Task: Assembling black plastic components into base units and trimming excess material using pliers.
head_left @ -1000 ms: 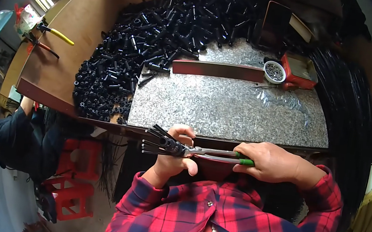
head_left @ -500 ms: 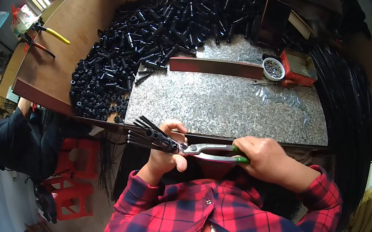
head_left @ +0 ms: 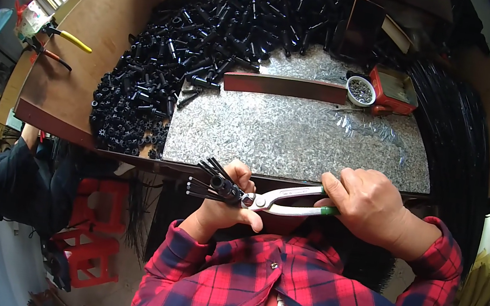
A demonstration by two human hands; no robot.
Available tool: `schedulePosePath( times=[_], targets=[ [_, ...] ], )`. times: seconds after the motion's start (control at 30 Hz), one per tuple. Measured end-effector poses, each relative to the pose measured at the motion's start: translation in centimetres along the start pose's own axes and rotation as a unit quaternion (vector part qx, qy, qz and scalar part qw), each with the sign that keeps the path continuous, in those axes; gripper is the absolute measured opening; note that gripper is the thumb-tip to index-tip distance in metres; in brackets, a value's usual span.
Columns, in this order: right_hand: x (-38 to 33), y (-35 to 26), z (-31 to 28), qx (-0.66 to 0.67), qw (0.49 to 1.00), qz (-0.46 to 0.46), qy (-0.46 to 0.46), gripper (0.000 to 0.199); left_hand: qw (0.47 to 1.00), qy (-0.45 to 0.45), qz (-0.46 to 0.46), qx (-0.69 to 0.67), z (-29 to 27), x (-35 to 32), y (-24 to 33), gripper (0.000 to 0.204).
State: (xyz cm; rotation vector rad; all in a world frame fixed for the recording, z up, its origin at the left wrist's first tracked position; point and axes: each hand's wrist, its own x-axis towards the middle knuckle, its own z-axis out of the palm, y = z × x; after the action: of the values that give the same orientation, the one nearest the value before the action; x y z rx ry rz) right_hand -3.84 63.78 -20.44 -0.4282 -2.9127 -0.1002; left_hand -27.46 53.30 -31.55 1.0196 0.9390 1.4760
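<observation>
A: Nearest the body, what does each hand hold?

B: The left hand [head_left: 226,200] has its fingers closed around a black plastic part [head_left: 216,183] whose thin prongs fan out leftward. The right hand [head_left: 368,203] is clenched on the green-tipped handles of metal pliers [head_left: 279,201].

A: How do tool and part lie?

B: The pliers' long axis runs nearly level, right to left; the nose meets the part just beside the left fingers. The left hand is nearer the part.

A: Beyond the hands?

B: A galvanised metal sheet [head_left: 296,138], then a red-brown bar [head_left: 284,87], a small round dish [head_left: 361,91], and a heap of black parts [head_left: 178,51] farther left.
</observation>
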Motion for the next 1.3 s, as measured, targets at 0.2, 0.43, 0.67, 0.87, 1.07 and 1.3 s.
schedulePosePath(
  times=[0.2,0.43,0.67,0.87,1.07,1.3],
  targets=[
    [-0.2,-0.1,-1.0,-0.031,1.000,0.003,-0.003,0.034,1.000,-0.002,-0.023,-0.005,0.9,0.5,0.9,0.080],
    [-0.6,-0.2,-1.0,-0.045,0.999,0.007,-0.027,0.035,0.992,-0.042,0.017,0.114,-0.1,0.4,-0.8,0.077],
    [-0.8,-0.4,0.7,0.013,0.997,0.033,-0.062,0.030,0.998,-0.060,0.034,0.010,0.1,0.9,-0.6,0.066],
    [-1.3,-0.4,1.7,0.222,0.971,0.061,-0.067,0.043,0.994,0.002,0.041,-0.101,0.0,0.3,0.2,0.065],
    [-2.0,-0.6,0.1,0.342,0.919,0.192,0.039,0.049,0.992,-0.028,0.080,-0.091,-1.0,0.6,2.0,0.051],
    [-0.3,1.0,-1.0,0.028,0.971,0.058,0.229,0.035,0.993,-0.018,0.087,-0.081,-1.0,0.4,1.9,0.051]
  ],
)
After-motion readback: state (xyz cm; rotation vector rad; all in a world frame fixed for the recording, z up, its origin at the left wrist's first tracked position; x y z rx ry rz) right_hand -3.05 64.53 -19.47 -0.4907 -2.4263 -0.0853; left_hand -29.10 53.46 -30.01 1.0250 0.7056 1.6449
